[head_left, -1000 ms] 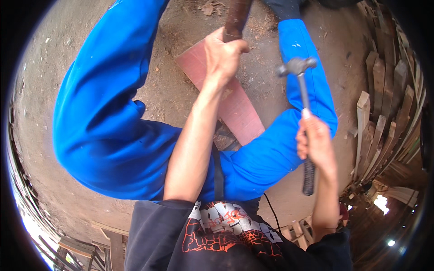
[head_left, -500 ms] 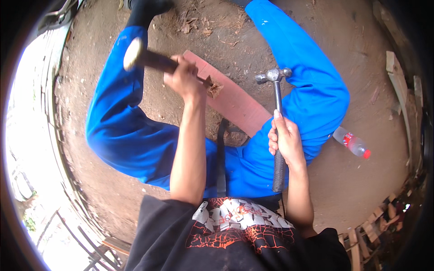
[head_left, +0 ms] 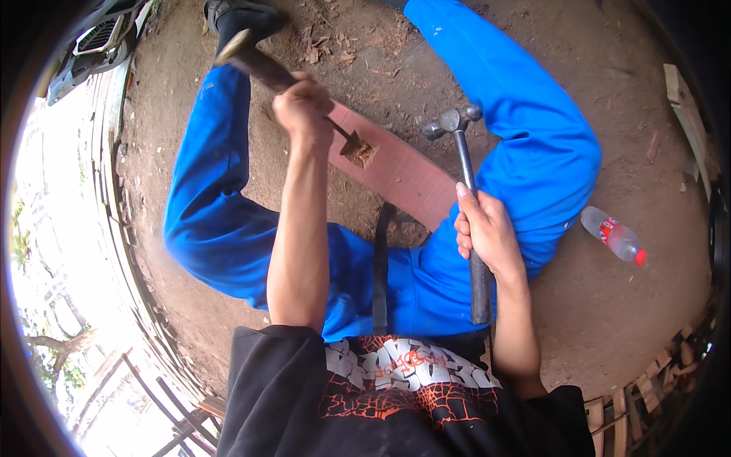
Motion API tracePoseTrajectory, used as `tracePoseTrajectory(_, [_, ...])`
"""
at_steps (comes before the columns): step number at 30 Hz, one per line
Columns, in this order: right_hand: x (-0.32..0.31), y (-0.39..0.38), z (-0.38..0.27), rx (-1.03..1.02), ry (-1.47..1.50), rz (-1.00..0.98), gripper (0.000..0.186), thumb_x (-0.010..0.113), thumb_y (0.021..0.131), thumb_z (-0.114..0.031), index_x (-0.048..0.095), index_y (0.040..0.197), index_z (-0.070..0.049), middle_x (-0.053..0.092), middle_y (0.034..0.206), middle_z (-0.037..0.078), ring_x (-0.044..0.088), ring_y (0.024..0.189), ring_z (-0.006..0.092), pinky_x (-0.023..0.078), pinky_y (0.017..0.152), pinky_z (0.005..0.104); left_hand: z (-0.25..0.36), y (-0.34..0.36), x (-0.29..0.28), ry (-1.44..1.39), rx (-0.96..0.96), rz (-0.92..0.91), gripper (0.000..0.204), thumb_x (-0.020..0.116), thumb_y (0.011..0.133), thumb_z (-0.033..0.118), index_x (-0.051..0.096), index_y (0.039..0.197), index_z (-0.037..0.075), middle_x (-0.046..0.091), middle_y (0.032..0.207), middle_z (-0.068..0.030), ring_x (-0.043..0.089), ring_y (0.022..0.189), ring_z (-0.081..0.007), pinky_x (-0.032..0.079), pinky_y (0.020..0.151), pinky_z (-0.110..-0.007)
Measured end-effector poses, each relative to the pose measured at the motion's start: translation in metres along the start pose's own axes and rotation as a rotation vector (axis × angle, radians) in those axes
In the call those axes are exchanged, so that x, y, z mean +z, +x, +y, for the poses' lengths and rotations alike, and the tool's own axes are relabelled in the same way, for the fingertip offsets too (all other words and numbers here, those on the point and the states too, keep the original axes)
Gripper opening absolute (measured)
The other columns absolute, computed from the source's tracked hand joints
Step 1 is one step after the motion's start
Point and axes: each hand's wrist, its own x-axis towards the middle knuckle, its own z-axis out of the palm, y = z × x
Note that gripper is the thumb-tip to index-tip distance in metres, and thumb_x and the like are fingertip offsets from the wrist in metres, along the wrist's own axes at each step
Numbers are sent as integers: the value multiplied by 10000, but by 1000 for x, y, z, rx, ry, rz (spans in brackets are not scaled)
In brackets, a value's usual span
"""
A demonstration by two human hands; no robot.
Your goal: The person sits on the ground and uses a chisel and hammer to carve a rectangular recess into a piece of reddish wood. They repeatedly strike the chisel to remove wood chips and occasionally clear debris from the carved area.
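Note:
My left hand (head_left: 303,107) grips a chisel (head_left: 257,65) by its dark wooden handle, which is tilted toward the upper left, with its metal end at a roughly cut, splintered recess (head_left: 366,153) in a long pink board (head_left: 403,186). The board lies slanting between my legs in blue trousers (head_left: 533,160), its lower end reaching my right thigh. In my right hand (head_left: 487,228) is a ball-peen hammer (head_left: 451,120), held upright over that thigh with the head beyond my fingers and the grip extending below them.
A plastic bottle (head_left: 613,236) with a red cap lies on the dirt floor (head_left: 624,320) to my right. Wood scraps (head_left: 685,122) line the right rim, slats stand at lower right, wood chips (head_left: 320,46) are scattered ahead, and bright daylight shows along the left.
The chisel has swung from upright to leaning leftward, and my left hand moved left with it, exposing the recess. The hammer dropped and shifted left from its raised position. The view has turned, revealing the bottle.

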Motion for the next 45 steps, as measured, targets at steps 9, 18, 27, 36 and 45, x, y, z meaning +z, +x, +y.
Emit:
tracePoseTrajectory(9, [0,5,-8,9,-27,5,400,523,1015,-379,434,773,-74,413,555,-19,447,412,80,397,367,269,57,-39,-21,-151,363,-325,143,479,645,-31,407,734,55,327,540,-8,253,409,-108,242,410,-272])
tracePoseTrajectory(18, [3,5,-9,38,-40,11,389,530,1015,-369,440,778,-74,419,555,-18,443,412,76,391,367,262,5,-49,-31,-63,435,-235,176,483,627,-34,397,743,68,302,548,-8,232,437,-106,250,426,-289])
tracePoseTrajectory(27, [4,6,-9,43,-49,18,382,537,1011,-376,446,795,-74,415,557,-20,445,414,75,394,368,259,-10,-13,-48,-243,108,-94,134,473,710,-45,428,756,73,337,556,6,255,409,-79,192,384,-259])
tracePoseTrajectory(36, [4,7,-7,25,-79,20,379,538,1011,-365,443,790,-73,429,572,-13,454,428,77,401,373,262,-11,-2,-40,-187,58,-60,143,480,686,-44,421,699,86,354,557,14,251,401,-74,173,390,-255])
tracePoseTrajectory(45, [2,4,-5,14,-94,12,392,539,1009,-385,445,787,-75,431,579,-3,449,419,91,400,369,272,-23,12,-36,-80,-169,264,80,505,773,28,476,781,102,371,560,30,344,433,-88,265,398,-261])
